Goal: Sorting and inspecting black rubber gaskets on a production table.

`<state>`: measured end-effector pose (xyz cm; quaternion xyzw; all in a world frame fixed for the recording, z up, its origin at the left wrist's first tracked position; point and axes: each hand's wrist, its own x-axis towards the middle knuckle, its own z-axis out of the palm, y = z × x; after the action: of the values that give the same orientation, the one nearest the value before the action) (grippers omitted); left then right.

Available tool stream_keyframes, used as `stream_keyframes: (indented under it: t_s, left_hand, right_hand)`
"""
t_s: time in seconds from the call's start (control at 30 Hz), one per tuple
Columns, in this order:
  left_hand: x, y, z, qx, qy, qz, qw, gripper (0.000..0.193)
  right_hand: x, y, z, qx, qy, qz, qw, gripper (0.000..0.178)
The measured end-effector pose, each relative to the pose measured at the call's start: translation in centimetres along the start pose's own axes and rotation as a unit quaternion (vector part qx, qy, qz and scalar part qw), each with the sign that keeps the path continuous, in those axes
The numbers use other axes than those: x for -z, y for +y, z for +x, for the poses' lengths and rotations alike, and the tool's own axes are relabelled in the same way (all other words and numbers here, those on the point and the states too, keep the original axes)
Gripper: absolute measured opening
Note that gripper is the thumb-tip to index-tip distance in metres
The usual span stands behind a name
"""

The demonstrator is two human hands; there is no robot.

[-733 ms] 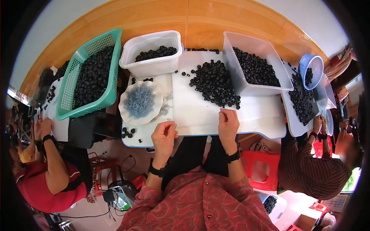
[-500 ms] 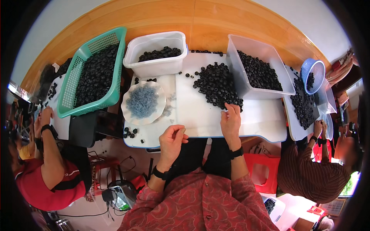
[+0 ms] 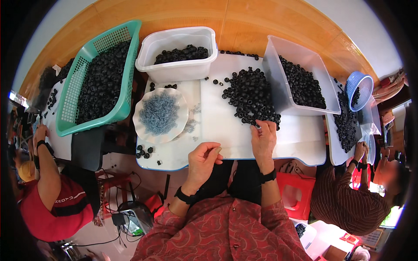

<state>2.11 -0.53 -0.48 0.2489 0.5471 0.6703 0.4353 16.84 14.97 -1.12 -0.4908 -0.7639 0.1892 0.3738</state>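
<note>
My left hand (image 3: 203,164) is over the table's front edge, thumb and fingertips pinched together; whatever they hold is too small or hidden to name. At the near edge of a loose pile of small round black parts (image 3: 250,93), several with holes through the middle, is my right hand (image 3: 264,141). Its thumb and forefinger close on one small black part (image 3: 257,125) there. Left of the pile, a white wavy-rimmed plate (image 3: 140,128) carries a heap of tiny blue-grey translucent pieces (image 3: 159,113).
A green basket (image 3: 69,126), a white tub (image 3: 174,74) and a clear bin (image 3: 296,108) hold black parts along the back. Loose parts (image 3: 143,152) lie at the table's front left. Co-workers sit left (image 3: 56,209) and right (image 3: 348,200). A red stool (image 3: 298,191) stands below.
My left hand has shifted slightly right, still pinched. My right hand stays at the pile's near edge, its fingertips now drawn closer together. The whole view has shifted a little.
</note>
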Motion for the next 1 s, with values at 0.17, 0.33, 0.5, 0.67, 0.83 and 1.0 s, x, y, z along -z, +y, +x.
stream_keyframes:
  t_s: [0.17, 0.33, 0.5, 0.67, 0.83, 1.0]
  left_hand:
    - [-0.2, 0.0, 0.3, -0.004, 0.001, 0.013, 1.0, 0.012]
    - [-0.3, 0.1, 0.4, 0.007, -0.006, 0.004, 1.0, 0.013]
    - [-0.5, 0.2, 0.5, 0.012, -0.006, 0.013, 1.0, 0.013]
    - [-0.5, -0.1, 0.7, 0.013, -0.013, 0.007, 1.0, 0.013]
    - [-0.4, 0.0, 0.7, 0.018, -0.018, 0.018, 1.0, 0.014]
    - [-0.7, 0.3, 0.9, 0.025, -0.009, -0.014, 1.0, 0.013]
  right_hand:
    - [-0.3, 0.1, 0.0, 0.054, 0.017, -0.065, 0.996, 0.018]
    - [0.1, -1.1, -0.4, 0.068, 0.014, 0.002, 0.998, 0.02]
    - [0.1, -1.2, -1.3, 0.086, -0.021, 0.05, 0.995, 0.027]
    - [0.1, -1.7, -1.4, 0.04, -0.013, 0.091, 0.995, 0.03]
    - [-0.3, -1.7, -1.2, 0.027, -0.02, 0.067, 0.997, 0.03]
    - [-0.6, -2.0, -1.5, 0.034, -0.016, 0.082, 0.996, 0.03]
